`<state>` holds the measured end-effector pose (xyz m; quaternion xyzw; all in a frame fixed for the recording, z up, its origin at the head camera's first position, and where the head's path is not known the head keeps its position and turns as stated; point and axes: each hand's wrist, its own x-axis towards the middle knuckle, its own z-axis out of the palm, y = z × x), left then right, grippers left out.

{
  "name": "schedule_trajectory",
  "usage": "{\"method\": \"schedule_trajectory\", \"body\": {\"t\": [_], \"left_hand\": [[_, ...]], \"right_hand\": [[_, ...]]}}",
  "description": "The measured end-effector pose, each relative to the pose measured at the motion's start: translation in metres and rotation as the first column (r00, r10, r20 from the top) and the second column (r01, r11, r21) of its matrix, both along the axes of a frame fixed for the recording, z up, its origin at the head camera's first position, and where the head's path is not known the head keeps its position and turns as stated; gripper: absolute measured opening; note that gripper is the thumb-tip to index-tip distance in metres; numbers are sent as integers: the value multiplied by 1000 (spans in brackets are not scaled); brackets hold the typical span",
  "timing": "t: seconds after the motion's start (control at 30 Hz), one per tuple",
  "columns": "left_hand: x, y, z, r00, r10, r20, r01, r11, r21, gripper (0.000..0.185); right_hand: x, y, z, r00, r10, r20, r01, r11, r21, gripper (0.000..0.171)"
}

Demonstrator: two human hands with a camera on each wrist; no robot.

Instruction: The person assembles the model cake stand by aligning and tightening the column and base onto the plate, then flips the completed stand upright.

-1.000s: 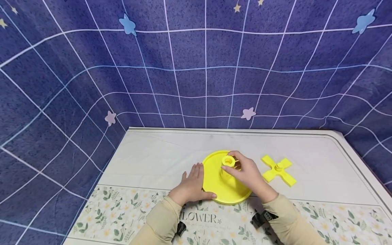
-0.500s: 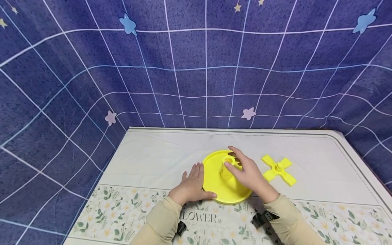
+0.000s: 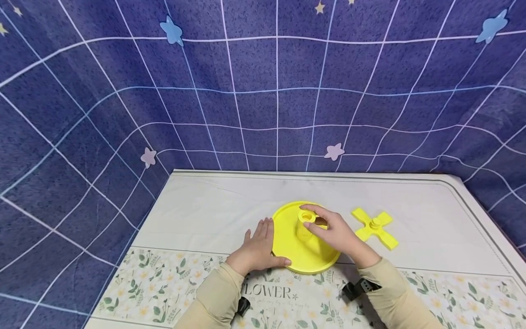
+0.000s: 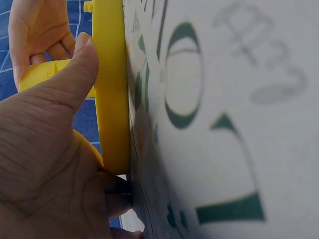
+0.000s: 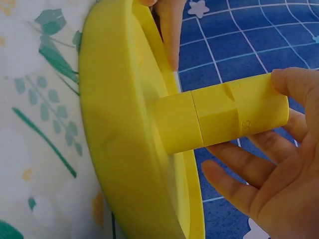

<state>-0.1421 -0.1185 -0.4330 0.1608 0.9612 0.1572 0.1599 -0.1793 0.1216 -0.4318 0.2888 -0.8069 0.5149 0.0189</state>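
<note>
Near the table's (image 3: 205, 214) front edge, the yellow round base (image 3: 287, 249) lies flat, its hollow post (image 3: 305, 224) upright. The right hand (image 3: 334, 233) pinches the post's top from the right; the left hand (image 3: 256, 249) grips the base's left rim. A cross-shaped piece (image 3: 374, 228) lies further right.

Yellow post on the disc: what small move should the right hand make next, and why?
Probably another twist of the upper sleeve with the right hand: a seam shows between the sleeve and the post below it, while the left hand grips the yellow disc at its rim.
</note>
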Motion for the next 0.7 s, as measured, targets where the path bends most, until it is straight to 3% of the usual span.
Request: {"method": "schedule_trajectory", "body": {"t": [0.23, 0.5, 0.7], "left_hand": [[0, -1, 0, 1000, -1, -3, 1, 1000, 3, 120], [1, -1, 0, 1000, 2, 0, -2, 1000, 5, 121], [1, -1, 0, 1000, -1, -1, 1, 1000, 6, 120]], "right_hand": [[3, -6, 1, 991, -123, -56, 125, 992, 28, 39], [8, -16, -2, 952, -258, -167, 272, 960, 68, 40], [12, -18, 0, 941, -296, -166, 314, 944, 96, 39]]}}
